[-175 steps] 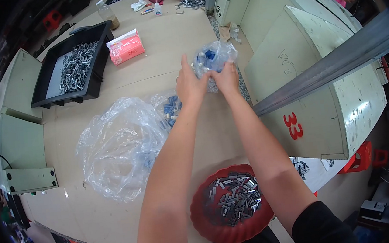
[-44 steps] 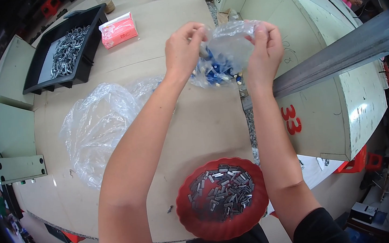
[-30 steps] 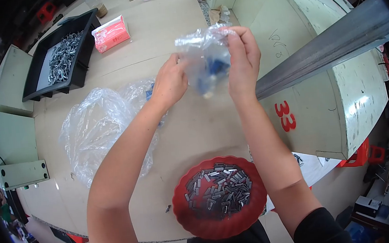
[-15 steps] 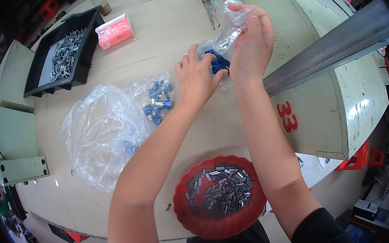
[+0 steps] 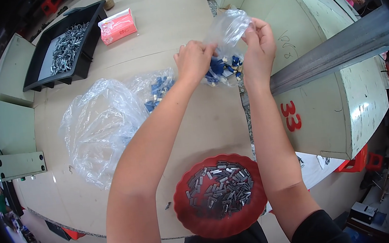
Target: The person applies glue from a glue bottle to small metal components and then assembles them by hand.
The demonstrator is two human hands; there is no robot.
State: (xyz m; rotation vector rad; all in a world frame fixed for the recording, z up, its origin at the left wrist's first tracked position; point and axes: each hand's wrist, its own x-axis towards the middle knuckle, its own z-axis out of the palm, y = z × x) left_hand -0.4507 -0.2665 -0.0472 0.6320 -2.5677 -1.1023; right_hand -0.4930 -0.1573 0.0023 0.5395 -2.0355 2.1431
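A clear plastic bag [image 5: 229, 30] with small blue and cream parts [image 5: 220, 68] in its bottom stands at the far right of the table. My left hand [image 5: 193, 61] pinches the bag's left side with thumb and fingertips. On the other side, my right hand [image 5: 259, 49] is closed on the upper edge of the film. A second clear bag [image 5: 140, 85] with similar blue parts [image 5: 159, 88] lies left of my left forearm. Beside it spreads a large crumpled clear bag [image 5: 97, 131], partly behind that forearm.
Near me, a red scalloped bowl [image 5: 185, 216] holds many small metal pieces. A black tray [image 5: 86, 61] of metal parts stands far left, beside a red and white tissue pack [image 5: 119, 26]. A grey metal beam [image 5: 333, 49] and a pale green cabinet [image 5: 316, 124] border the right.
My left hand has gone from spread over the blue parts to pinching the bag's side. My right hand has lowered slightly, and more of the parts show below the film.
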